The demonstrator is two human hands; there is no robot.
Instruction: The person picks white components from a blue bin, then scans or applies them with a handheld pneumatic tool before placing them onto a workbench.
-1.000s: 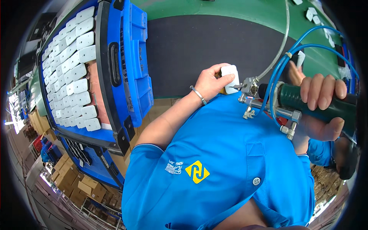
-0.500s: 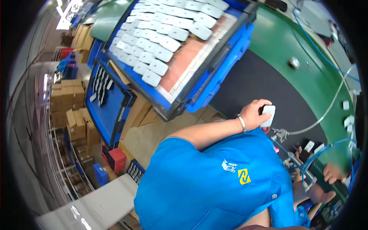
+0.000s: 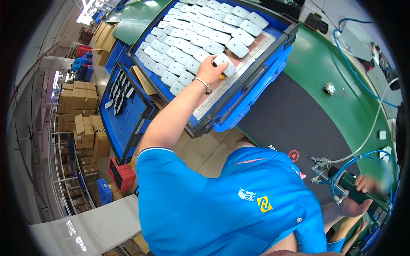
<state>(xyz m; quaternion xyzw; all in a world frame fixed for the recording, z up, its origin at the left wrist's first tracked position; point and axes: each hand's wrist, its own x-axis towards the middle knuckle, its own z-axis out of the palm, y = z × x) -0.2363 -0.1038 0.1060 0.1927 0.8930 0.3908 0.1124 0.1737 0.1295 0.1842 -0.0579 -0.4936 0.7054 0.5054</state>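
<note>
My left hand, with a bracelet at its wrist, is closed on a white rounded-rectangular plastic case. It holds the case over the front part of a blue tray. Rows of similar white cases lie in that tray, next to a bare strip of printed reddish sheet. My right hand seems to be the one at the lower right, below a metal fixture with blue air hoses. Its fingers are partly blurred and hidden.
A dark mat covers part of the green table. A co-worker's hand is by the fixture. A second blue tray with dark and white parts, a red crate and cardboard boxes stand to the left.
My left hand has carried the white case from over the dark mat, leftward and away from my body, to the blue tray. White pieces seen beside the fixture before no longer show there.
</note>
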